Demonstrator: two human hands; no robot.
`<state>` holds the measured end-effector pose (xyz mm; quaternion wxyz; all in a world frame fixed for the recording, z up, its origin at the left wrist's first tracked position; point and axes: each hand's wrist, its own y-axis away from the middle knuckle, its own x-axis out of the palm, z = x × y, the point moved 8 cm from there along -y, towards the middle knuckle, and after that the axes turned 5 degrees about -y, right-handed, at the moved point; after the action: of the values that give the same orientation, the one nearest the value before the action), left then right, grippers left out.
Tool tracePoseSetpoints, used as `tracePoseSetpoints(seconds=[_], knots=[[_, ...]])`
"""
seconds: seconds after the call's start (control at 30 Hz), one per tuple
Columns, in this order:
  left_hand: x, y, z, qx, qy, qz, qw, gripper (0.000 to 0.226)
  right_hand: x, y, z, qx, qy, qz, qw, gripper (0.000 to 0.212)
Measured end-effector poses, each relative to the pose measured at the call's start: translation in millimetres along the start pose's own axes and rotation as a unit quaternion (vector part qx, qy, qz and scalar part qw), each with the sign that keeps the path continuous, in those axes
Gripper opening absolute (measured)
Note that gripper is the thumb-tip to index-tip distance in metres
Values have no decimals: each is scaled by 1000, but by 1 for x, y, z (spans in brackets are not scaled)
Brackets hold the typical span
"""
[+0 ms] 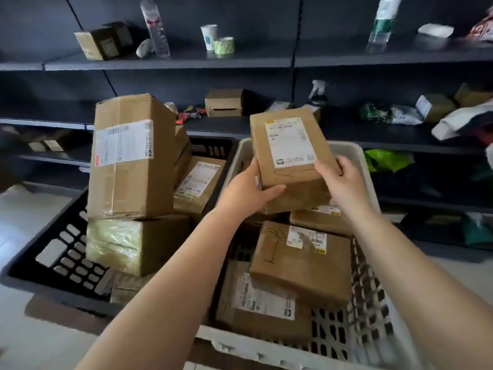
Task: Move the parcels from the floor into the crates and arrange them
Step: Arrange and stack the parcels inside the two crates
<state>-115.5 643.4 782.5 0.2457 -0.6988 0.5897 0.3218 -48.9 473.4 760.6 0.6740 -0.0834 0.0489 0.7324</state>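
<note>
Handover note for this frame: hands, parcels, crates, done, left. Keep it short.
Left hand and right hand both grip one brown cardboard parcel with a white label, held tilted above the white plastic crate.
Done: the white crate holds several brown parcels; the black plastic crate beside it holds a tall cardboard box stacked on a tape-wrapped box, plus others behind.
Left: set the held parcel down, tidy. Floor parcels not in view.

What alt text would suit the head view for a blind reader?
Both hands, left and right, hold a labelled parcel above a white crate of parcels. A black crate of boxes sits left, dark shelves behind.
</note>
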Motion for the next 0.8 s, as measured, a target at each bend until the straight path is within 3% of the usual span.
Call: tracePoseSetpoints(seconds=[0.13,0.27,0.33,0.4,0.47,0.53,0.6,0.7,0.8], knots=[[17,2,34,-46,30,-2,999,68,-5,-8,-31,44,79,-44,995,54],[24,34,71,-29,140,-41,989,68,-20,28,-12,-31,92,-92,991,53],[33,54,85,-51,205,-36,977,67,-19,50,-16,-40,187,-80,978,48],[49,67,97,-109,272,8,956,71,-14,64,-40,18,297,-52,953,52],[71,77,109,-208,330,79,917,78,-12,74,-71,126,345,-22,930,70],[92,88,115,-292,358,158,873,83,-4,83,-93,207,328,22,921,94],[101,93,113,-313,365,199,854,80,2,89,-102,237,290,33,927,106],[88,93,101,-251,329,183,892,73,4,104,-98,249,263,26,932,105],[38,97,77,-161,299,93,936,63,0,124,-61,210,213,15,954,97]])
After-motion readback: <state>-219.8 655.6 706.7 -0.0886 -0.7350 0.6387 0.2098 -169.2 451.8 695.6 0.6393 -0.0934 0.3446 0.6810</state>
